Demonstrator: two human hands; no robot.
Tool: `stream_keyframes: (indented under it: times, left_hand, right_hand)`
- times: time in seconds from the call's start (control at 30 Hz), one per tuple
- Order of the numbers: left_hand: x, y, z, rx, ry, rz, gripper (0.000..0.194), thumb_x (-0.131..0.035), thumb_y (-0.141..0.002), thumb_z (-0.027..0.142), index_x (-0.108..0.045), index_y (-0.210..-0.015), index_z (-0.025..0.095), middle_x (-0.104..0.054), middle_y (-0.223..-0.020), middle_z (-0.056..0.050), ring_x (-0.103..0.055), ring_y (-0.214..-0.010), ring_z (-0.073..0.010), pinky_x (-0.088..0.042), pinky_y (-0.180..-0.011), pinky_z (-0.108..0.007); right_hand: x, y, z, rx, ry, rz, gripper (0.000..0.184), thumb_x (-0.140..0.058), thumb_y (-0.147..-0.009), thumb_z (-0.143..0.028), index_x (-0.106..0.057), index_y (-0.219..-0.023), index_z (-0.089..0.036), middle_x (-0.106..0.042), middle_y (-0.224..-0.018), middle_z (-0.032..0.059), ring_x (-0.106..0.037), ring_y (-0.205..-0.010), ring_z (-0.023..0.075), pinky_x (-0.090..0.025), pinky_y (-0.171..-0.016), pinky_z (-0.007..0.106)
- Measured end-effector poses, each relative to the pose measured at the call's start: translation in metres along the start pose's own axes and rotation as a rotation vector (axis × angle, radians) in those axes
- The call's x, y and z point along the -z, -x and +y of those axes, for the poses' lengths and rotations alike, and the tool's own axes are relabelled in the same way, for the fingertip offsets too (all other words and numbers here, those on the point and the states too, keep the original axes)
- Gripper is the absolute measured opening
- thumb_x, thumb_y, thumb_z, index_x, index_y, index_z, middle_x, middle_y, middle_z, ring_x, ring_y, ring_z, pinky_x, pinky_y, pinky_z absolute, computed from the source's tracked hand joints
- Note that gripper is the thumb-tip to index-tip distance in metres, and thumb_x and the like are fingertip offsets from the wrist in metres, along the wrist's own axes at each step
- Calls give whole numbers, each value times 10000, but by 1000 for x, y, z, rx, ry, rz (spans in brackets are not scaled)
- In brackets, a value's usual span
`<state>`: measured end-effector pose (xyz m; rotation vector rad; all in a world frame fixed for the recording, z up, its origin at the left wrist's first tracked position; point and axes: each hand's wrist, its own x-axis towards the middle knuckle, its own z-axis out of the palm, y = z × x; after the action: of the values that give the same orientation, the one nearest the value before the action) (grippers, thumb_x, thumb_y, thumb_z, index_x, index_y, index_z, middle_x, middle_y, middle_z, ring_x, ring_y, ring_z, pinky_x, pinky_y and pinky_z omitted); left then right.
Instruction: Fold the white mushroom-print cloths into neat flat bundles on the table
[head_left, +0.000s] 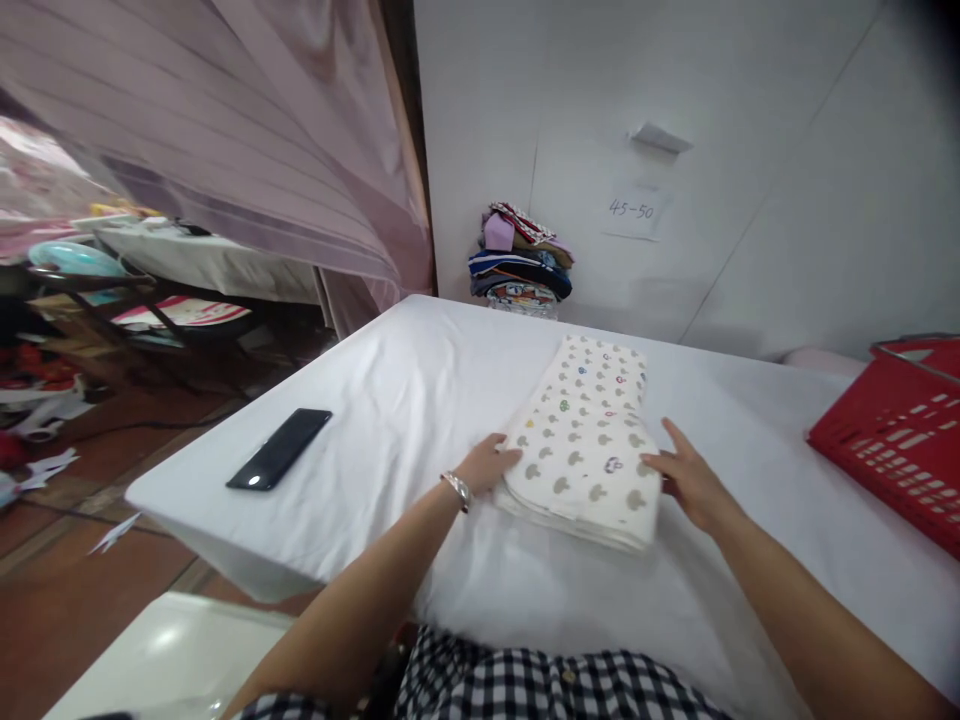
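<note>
A folded cream cloth (583, 437) printed with small grey and coloured shapes lies on the white-covered table (420, 400). My left hand (489, 465), with a bracelet at the wrist, rests against the cloth's left edge, fingers curled against the fabric. My right hand (686, 475) touches the cloth's right edge with fingers stretched out. Neither hand lifts the cloth.
A black phone (280, 448) lies on the table's left side. A red plastic basket (896, 435) stands at the right edge. A stack of folded clothes (521, 262) sits at the far side by the white wall. Cluttered floor and tables lie to the left.
</note>
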<state>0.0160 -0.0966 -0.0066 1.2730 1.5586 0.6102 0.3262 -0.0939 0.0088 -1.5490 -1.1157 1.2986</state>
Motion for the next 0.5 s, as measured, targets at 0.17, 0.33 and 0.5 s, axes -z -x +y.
stream_keyframes:
  times: [0.17,0.33,0.5]
  left_hand:
    - [-39,39,-13,-68,-80,-150,672,-534,-775,397,-294,-1355,156,-671,-910,-76,-646,-622,-181,-504,-580,-286]
    - [-38,50,-7,-153,-264,-111,692,-515,-773,403,-267,-1376,171,-669,-890,-58,-660,-705,-204,-487,-688,-292]
    - [-39,50,-1,-147,-353,-147,702,-496,-785,406,-234,-1391,167,-664,-974,-85,-655,-813,-220,-471,-731,-291]
  right_hand:
    - [44,16,32,-114,258,23,899,-666,-668,-339,-192,-1432,-329,-674,-889,50,-660,-718,238,-532,-588,354]
    - [38,33,42,181,807,166,615,-632,-688,-358,-479,-1284,-345,-606,-1137,72,-586,-1028,285,-481,-854,457]
    - [-5,46,20,602,1051,22,552,-409,-869,-449,-324,-1392,-299,-297,-1462,15,-284,-1328,258,-329,-1052,449]
